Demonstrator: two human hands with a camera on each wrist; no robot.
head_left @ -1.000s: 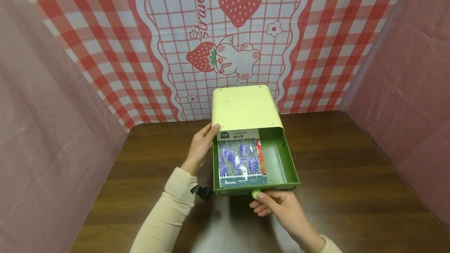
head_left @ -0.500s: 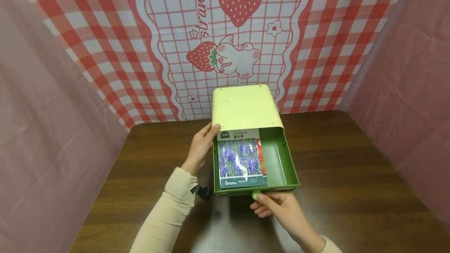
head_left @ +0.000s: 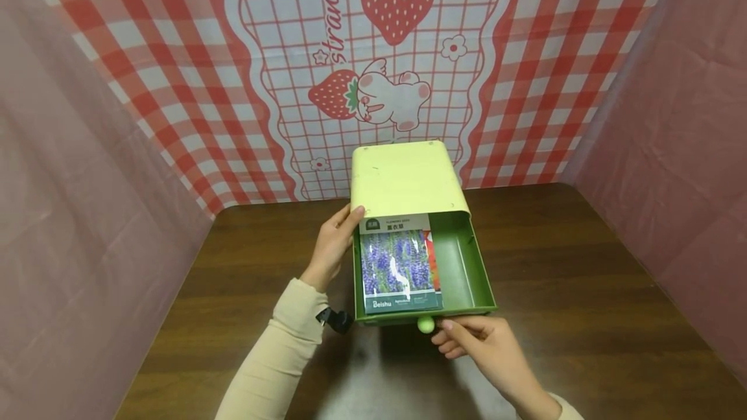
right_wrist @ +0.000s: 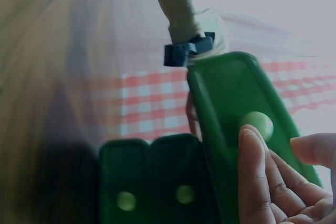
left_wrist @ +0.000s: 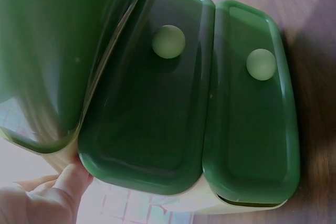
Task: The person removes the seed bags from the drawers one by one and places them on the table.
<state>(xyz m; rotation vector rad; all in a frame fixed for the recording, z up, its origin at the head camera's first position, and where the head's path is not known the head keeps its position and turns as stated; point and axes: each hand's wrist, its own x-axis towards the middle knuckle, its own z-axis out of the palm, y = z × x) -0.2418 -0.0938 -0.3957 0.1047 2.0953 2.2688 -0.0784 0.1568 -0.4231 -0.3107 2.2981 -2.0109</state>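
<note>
Green plastic makes the drawer [head_left: 458, 277], which is pulled out of the yellow box [head_left: 408, 180] on the brown table [head_left: 560, 277]. It is long from back to front. From the head view, its back goes in at 12 o'clock, and its front points to 6, leaning a bit to 5. Its round knob [head_left: 426, 325] sticks out at the front.

The right hand [head_left: 487, 345] is closest to the knob. It holds nothing, with its thumb and fingers a bit apart. From this hand the knob is at 10 o'clock, just beside the fingertips, with a little gap. I cannot tell if a finger touches the drawer front.

The left hand [head_left: 334, 238] is farther off, and the knob is at 4 o'clock from it. Its fingers lie along the box's side at 9 o'clock, and its thumb touches the front corner.

A flower packet [head_left: 399, 264] lies flat in the drawer near the 9 o'clock wall. Its long way goes from 12 to 6, with its top at 12.
</note>
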